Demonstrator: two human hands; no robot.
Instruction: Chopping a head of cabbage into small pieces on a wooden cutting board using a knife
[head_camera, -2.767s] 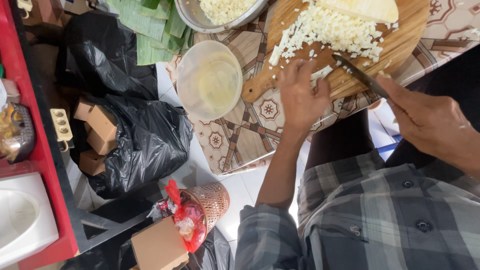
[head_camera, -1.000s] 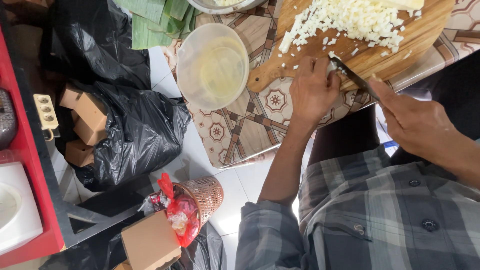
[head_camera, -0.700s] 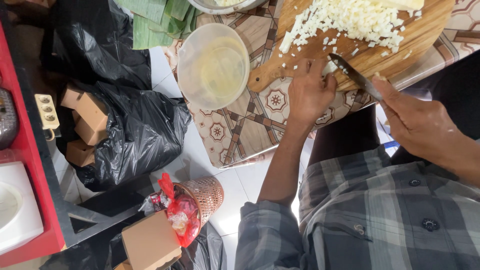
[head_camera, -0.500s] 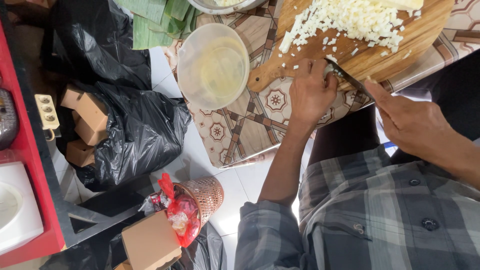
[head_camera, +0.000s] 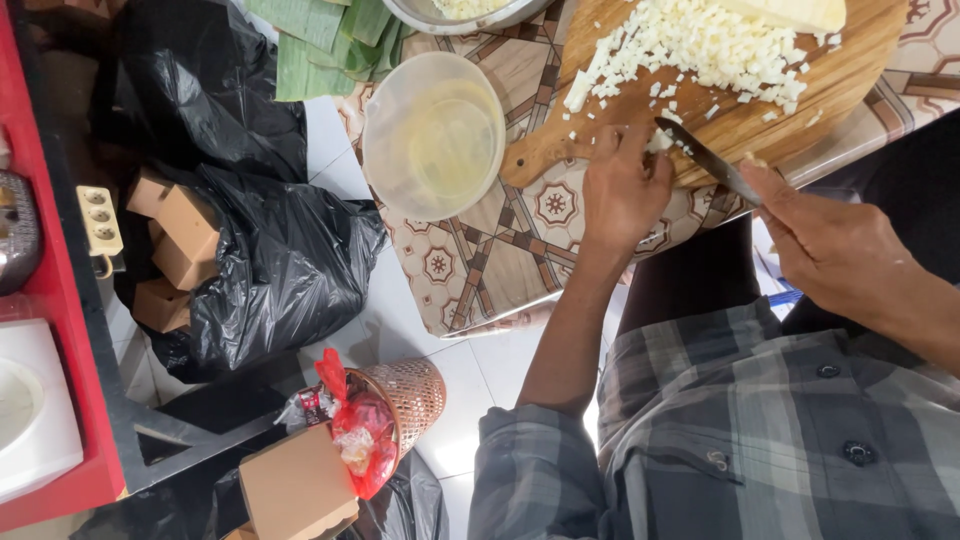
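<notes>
Knife (head_camera: 712, 162) tip nearer left hand (head_camera: 622, 188) than before

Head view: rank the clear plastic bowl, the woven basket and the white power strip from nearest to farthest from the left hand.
From the left hand, resting on the wooden cutting board's edge:
1. Clear plastic bowl, just beside it on the patterned table.
2. Woven basket, below on the tiled floor.
3. White power strip, far across, on the dark ledge.

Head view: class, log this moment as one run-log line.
left hand: steadies white piece on cutting board | right hand: grips knife | diced white pieces heaped | plastic bowl beside board
</notes>
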